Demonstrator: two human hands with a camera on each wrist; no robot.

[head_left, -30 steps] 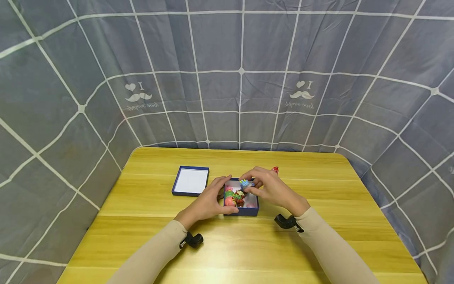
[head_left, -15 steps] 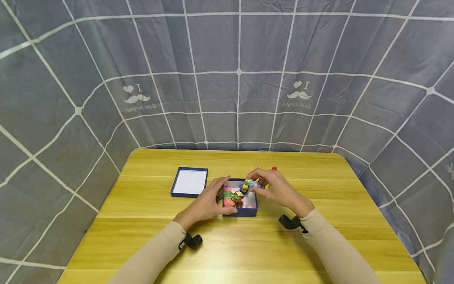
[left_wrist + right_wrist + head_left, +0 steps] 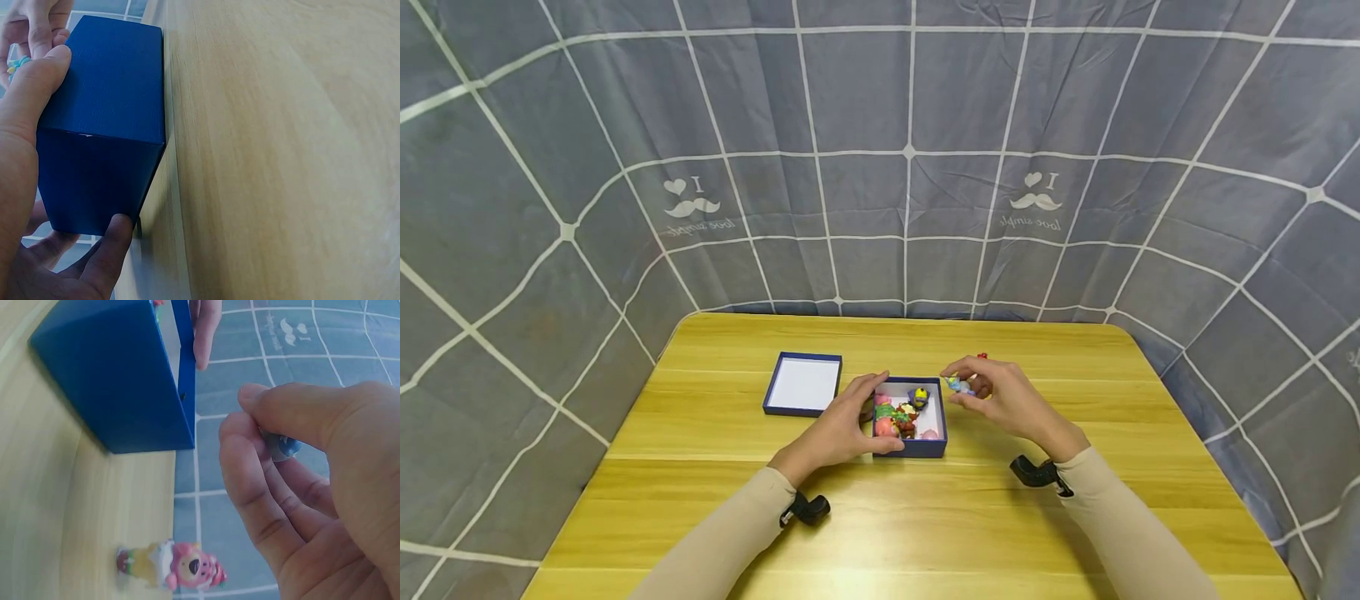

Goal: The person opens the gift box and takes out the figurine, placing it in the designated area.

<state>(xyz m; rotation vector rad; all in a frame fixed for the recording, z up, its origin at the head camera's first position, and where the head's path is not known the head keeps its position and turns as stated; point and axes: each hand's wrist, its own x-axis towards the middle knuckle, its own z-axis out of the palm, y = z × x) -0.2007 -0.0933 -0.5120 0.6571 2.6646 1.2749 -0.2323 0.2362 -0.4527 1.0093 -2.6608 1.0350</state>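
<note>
My right hand (image 3: pixel 1006 398) pinches a small light-blue, yellow-topped figurine (image 3: pixel 960 386), now moved past the right edge of the dark-blue rectangular box (image 3: pixel 921 448), which my wide-spread left hand (image 3: pixel 841 427) grips.

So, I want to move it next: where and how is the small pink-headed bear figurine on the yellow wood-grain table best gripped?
I'd probably pinch the bear figurine on opposite sides of its rounded pink head, coming from above: it stands upright on the table, head uppermost, apart from the open blue rectangular box.
</note>
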